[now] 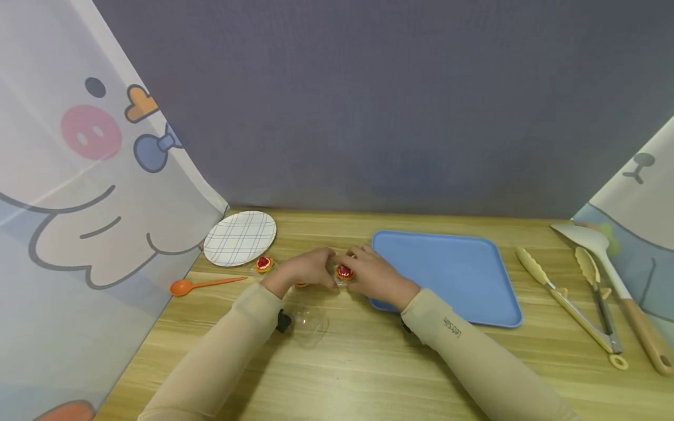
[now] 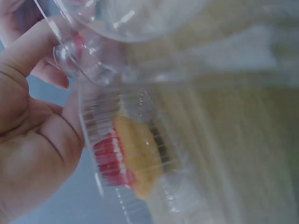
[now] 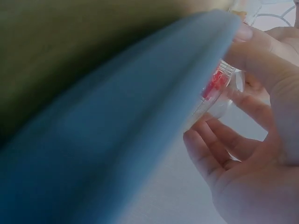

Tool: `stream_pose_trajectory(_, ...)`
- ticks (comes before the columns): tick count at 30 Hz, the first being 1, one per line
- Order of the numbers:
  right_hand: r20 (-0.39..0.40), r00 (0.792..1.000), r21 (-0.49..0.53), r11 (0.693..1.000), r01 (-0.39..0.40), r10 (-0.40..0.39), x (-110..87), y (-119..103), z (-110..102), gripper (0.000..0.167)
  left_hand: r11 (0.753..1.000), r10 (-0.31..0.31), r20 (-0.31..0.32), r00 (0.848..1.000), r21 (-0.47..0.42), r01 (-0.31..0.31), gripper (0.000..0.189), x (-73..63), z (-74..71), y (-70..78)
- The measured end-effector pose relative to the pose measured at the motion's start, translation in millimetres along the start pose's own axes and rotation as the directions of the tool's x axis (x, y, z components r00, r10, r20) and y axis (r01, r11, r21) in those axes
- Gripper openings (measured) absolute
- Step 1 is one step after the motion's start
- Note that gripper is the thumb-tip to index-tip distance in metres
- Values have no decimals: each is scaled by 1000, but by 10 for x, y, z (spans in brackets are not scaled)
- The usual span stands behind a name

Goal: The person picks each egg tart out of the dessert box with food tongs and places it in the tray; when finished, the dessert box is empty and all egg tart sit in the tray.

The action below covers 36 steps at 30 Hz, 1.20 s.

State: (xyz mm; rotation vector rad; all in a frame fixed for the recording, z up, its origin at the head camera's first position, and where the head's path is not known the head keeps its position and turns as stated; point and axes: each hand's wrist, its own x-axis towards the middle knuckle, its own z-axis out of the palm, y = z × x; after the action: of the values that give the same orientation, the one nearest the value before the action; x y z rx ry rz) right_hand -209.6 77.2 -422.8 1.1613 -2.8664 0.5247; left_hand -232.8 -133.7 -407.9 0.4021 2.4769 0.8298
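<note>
A small tart [image 1: 344,272] with a glossy red top sits in a clear plastic case between the two hands. My left hand [image 1: 314,267] grips the case's left side with thumb and fingers. Across from it, my right hand [image 1: 377,276] holds the right side, its fingertips bent round the edge in the right wrist view, where the red filling [image 3: 215,84] shows through the plastic. A second cased tart [image 2: 135,154] lies close by the left palm, mostly hidden under the wrist in the head view. A third tart [image 1: 264,264] lies farther left.
A clear plastic dome [image 1: 309,324] is near the left wrist. Left stand a checked plate [image 1: 240,238] and an orange spoon [image 1: 182,287]. The blue tray [image 1: 447,269] reaches under the right forearm. Tongs [image 1: 574,310] and a white spatula [image 1: 613,275] lie far right.
</note>
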Motion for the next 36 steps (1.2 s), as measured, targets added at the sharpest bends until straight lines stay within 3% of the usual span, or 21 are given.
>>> stream_pose_trajectory(5,-14,1000,-37,999,20,-21,-7,-26,8,66,998,22,62,998,-68,-18,64,32,-14,-46)
stream_pose_trajectory(11,-37,999,-80,996,37,-40,-20,-28,43,66,997,41,79,996,-72,-35,55,59,4,-55)
stream_pose_trajectory(25,-58,998,-48,999,9,-12,-12,-23,20,66,1000,22,11,1000,-7,-21,54,80,62,-1)
stream_pose_trajectory(33,-151,986,-68,996,63,-73,-12,5,28,58,995,85,4,996,-51,-84,33,59,38,-14)
stream_pose_trajectory(36,-169,982,-79,994,72,-85,-14,7,27,54,993,115,-14,993,-33,-115,45,54,27,-27)
